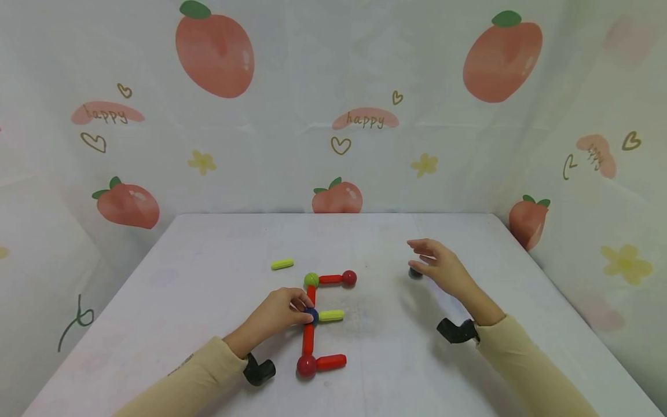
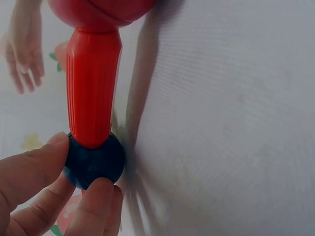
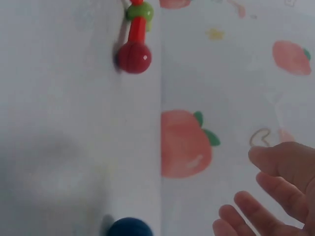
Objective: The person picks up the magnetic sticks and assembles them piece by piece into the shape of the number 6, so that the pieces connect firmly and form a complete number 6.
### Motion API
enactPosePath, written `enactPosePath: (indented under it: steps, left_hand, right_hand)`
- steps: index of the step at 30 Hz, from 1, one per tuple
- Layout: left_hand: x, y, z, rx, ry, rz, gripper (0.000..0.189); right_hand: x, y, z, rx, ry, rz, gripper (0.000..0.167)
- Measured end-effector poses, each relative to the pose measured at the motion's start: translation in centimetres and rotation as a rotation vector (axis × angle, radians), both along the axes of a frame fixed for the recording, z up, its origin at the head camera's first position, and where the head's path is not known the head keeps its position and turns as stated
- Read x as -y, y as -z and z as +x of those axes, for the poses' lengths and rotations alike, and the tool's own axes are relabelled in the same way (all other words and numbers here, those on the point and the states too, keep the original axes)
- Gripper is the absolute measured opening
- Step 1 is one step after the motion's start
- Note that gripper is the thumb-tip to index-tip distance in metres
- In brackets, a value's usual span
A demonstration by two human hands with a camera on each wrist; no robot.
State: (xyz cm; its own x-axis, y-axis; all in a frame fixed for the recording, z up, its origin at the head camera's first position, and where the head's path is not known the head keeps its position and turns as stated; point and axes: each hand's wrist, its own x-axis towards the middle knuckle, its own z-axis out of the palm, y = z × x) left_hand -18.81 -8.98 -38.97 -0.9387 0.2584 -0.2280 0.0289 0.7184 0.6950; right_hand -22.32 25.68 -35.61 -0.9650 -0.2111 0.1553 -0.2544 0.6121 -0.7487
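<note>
My left hand [image 1: 283, 307] pinches a dark blue ball [image 2: 96, 160] between thumb and fingers. Red rods run from that ball to a green ball [image 1: 311, 280] on the far side and a red ball [image 1: 306, 366] on the near side. A yellow-green rod [image 1: 331, 315] sticks out rightward from the blue ball. Another red rod [image 1: 331, 362] extends from the near red ball, and one more links the green ball to a second red ball [image 1: 350, 278]. Over a loose blue ball [image 3: 130, 227] hovers my right hand [image 1: 438, 263], fingers relaxed and holding nothing.
A loose yellow-green rod [image 1: 282, 264] lies on the white table [image 1: 208, 249] beyond the left hand. Behind the table's far edge hangs a peach-printed cloth [image 1: 292, 116], which also covers both sides. Each wrist carries a black camera mount [image 1: 457, 330].
</note>
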Motion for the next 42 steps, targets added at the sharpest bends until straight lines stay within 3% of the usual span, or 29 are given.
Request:
enactPosePath:
  steps: [20, 25, 34, 42]
  left_hand:
    - [-0.1, -0.1, 0.1, -0.001, -0.004, 0.0, 0.017]
    - [-0.1, -0.1, 0.1, 0.001, -0.002, 0.005, 0.017]
    - [0.0, -0.2, 0.2, -0.007, 0.009, -0.004, 0.018]
    - [-0.1, 0.0, 0.0, -0.005, 0.0, 0.016, 0.017]
  right_hand:
    - [-0.8, 3.1, -2.7, 0.119, 0.099, 0.181, 0.04]
    - [-0.7, 3.6, -2.8, 0.111, 0.088, 0.218, 0.036]
    - [-0.5, 4.5, -2.4, 0.136, 0.035, 0.195, 0.031]
    - [-0.8, 4.1, -2.0, 0.146, 0.019, 0.177, 0.034]
